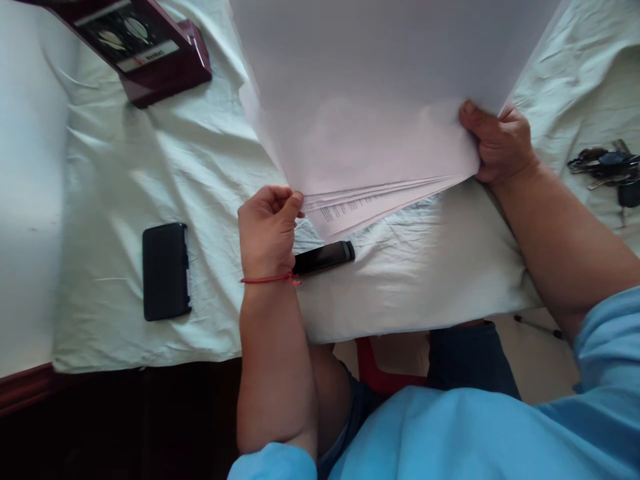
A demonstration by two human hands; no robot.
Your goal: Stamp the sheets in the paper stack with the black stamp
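A stack of white paper sheets (385, 87) is raised over the cloth-covered surface, its top sheet looking blank. Printed lines show on a lower sheet where the near edges fan apart. My left hand (270, 217), with a red string at the wrist, pinches the stack's near left corner between thumb and fingers. At the near right corner, my right hand (503, 143) grips the sheets with its thumb on top; its other fingers are mostly hidden beneath. A black phone (325, 257) lies under the stack's near edge, partly covered by my left wrist.
On the pale green cloth (215, 153) rests a black rectangular case (166, 272) at left. A dark maroon stand (167, 77) with a picture panel stands at the far left. A bunch of keys (607, 163) lies at the right. A red chair (385, 370) shows below the near edge.
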